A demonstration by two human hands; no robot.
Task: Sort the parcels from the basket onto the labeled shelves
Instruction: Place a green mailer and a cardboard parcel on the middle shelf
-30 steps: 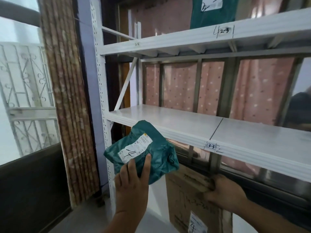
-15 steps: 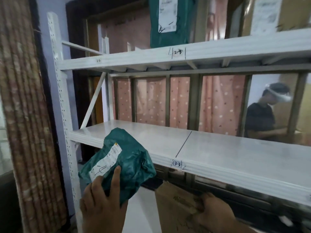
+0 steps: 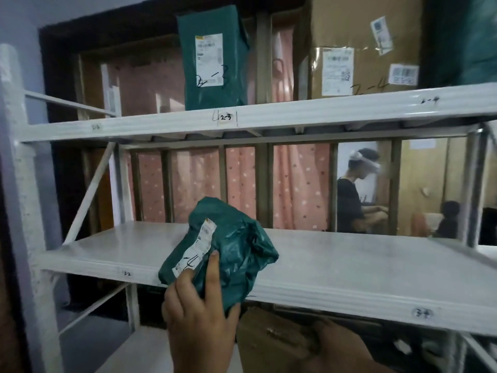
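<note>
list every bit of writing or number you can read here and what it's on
"2-3": tag on the upper shelf edge
"2-3", handwritten: label of the upright green parcel
"2-4", handwritten: cardboard box
"-4", first digit hidden: label of the green parcel held by the left hand
Probably "3-2" and "3-4": middle shelf edge, blurred
Printed label text and barcodes: too small to read

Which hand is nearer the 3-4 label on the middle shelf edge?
Right. The right hand sits below the shelf on the cardboard box, just left of and under the 3-4 label. The left hand grips the green parcel farther left.
</note>
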